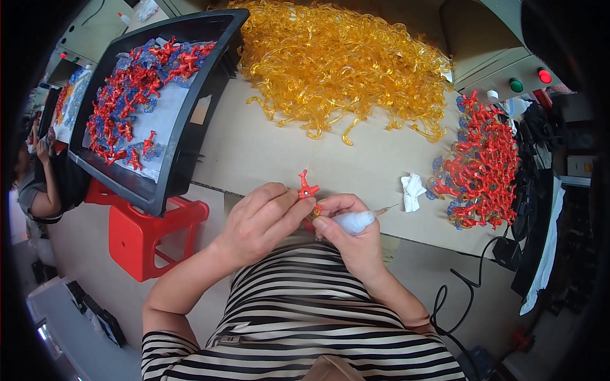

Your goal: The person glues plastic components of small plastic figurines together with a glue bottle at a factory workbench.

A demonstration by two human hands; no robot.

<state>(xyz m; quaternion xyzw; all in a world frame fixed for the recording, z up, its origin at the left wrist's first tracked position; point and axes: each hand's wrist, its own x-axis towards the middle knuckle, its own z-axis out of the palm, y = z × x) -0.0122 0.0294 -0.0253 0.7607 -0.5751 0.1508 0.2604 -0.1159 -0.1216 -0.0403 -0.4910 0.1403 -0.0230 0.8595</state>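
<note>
My left hand (257,219) pinches a small red toy figure (306,189) above the table's near edge. Close beside it, my right hand (359,244) has a white squeeze bottle (356,221) tucked in its grip, with a thin needle tip pointing off to the right. My right thumb and fingertips also meet at a small red and amber piece (318,210) just under the figure. Fingers cover most of that piece, so I cannot tell whether it is joined to the figure.
A heap of clear amber plastic parts (337,70) covers the table's back. Red figures with blue pieces fill a black tray (176,136) at left; more red figures (486,165) crowd the right. A crumpled white tissue (412,192) lies nearby. A red stool (130,241) stands below the tray.
</note>
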